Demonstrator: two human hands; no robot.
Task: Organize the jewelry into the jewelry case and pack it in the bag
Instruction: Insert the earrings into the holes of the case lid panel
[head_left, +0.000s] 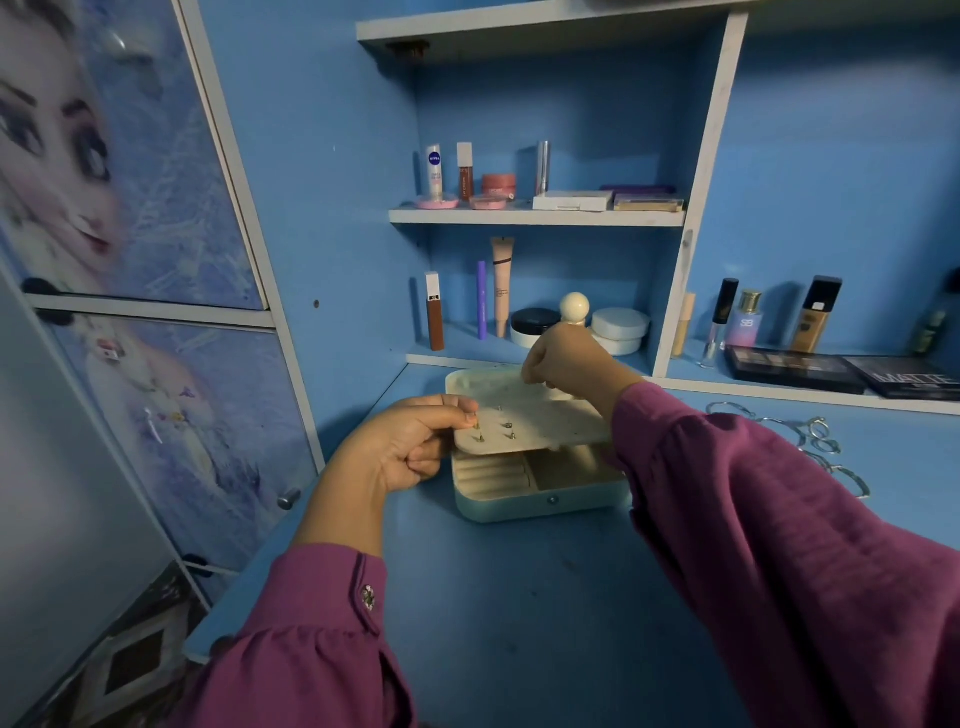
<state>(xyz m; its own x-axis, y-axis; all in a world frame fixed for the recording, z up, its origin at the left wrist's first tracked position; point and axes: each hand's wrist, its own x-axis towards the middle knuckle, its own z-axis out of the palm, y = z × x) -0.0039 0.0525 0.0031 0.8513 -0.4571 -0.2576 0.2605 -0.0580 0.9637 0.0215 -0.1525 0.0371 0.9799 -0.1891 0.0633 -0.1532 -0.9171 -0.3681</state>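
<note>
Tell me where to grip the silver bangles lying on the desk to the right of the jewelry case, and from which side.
Pinch the bangles by the near arc of a ring, coming from above. They lie flat and loosely overlapped on the desk, so their thin wire offers no side face. The right hand is nearest, probably.

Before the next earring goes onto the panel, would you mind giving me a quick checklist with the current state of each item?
1. Jewelry case open on the desk: ok.
2. Earring panel raised over the compartments, right hand at its far edge: ok.
3. Left hand pinching a small earring at the panel: ok.
4. Earring post seated in its hole: cannot tell.
5. Remaining silver jewelry on the desk to the right, not yet packed: not ok.
6. Bag in view: not ok.
</note>
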